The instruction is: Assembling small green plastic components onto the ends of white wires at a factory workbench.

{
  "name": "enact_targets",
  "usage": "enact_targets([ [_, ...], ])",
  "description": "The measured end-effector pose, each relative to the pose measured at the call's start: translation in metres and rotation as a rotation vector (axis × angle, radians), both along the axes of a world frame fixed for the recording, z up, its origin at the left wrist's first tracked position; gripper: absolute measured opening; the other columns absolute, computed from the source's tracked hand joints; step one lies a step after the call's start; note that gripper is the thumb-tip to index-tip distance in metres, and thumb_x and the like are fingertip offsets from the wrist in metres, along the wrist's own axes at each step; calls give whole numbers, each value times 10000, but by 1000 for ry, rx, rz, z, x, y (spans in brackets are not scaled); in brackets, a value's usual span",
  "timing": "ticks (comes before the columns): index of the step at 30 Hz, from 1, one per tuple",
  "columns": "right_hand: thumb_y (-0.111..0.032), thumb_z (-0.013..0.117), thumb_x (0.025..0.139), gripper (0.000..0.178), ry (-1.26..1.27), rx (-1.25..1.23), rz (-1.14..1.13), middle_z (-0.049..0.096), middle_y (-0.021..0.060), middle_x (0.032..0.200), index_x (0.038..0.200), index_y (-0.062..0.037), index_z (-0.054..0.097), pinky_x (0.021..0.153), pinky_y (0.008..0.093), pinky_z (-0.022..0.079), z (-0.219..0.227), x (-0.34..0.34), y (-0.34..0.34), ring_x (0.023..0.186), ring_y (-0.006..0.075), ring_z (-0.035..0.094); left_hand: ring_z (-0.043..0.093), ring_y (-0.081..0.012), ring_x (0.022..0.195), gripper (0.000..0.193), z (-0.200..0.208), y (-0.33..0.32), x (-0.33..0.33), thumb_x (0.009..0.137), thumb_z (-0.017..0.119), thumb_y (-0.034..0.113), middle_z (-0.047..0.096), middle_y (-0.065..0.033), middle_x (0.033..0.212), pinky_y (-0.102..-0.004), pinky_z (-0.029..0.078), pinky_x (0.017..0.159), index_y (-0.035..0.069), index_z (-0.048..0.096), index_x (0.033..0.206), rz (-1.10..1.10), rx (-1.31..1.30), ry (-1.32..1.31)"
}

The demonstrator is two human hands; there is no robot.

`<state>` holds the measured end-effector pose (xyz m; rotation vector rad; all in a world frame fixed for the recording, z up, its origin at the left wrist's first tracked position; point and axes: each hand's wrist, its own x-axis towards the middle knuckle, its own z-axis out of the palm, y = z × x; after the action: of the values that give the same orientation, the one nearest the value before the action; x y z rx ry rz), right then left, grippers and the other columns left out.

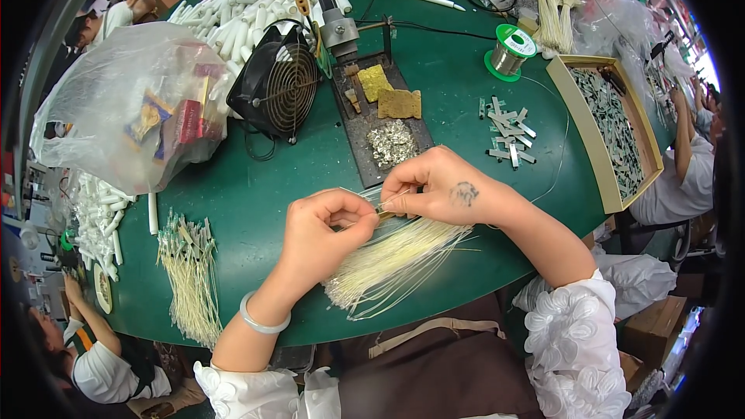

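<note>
Near the middle of the frame, both hands meet in fine pinches, thumb against forefinger. The right hand (442,186) grips a thin wire end; what the left hand (330,233) pinches is mostly hidden by fingertips. Meeting tip to tip probably keeps the small parts aligned.

The pale wires (400,260) lie bunched just below, on the green bench (256,217), likely so the next is a short reach away. Loose strips (509,130) are scattered at right of centre, perhaps taken from the box (587,140) at the right, which holds many more. A second bundle (190,287) sits lower left, apparently grouped to avoid mixing. The fan (279,81) stands beside the dark plate (361,140), presumably to shift fumes.
</note>
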<state>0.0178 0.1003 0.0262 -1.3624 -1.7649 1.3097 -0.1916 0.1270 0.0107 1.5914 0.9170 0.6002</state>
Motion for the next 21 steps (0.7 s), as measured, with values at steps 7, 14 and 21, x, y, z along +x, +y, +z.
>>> enact_targets([
  [7,-64,616,870,125,204,-96,-30,647,46,793,933,36,654,629,227,490,-4,0,3,684,76,590,622,-77,719,62,-10,0,3,767,673,-32,658,-65,823,-202,514,671,-45,629,808,71,-26,-77],
  [14,-59,606,879,134,295,-170,-32,638,51,814,961,42,638,626,217,487,-9,0,5,694,83,592,633,-79,727,77,-8,-3,9,764,678,-36,667,-68,824,-196,516,671,-42,612,804,145,-106,-167],
  [21,-62,604,876,140,288,-167,-42,638,45,798,971,35,641,629,216,480,-8,0,6,693,79,584,644,-100,752,76,-8,-1,9,755,667,-65,667,-110,883,-207,526,683,-44,603,790,138,-134,-231],
])
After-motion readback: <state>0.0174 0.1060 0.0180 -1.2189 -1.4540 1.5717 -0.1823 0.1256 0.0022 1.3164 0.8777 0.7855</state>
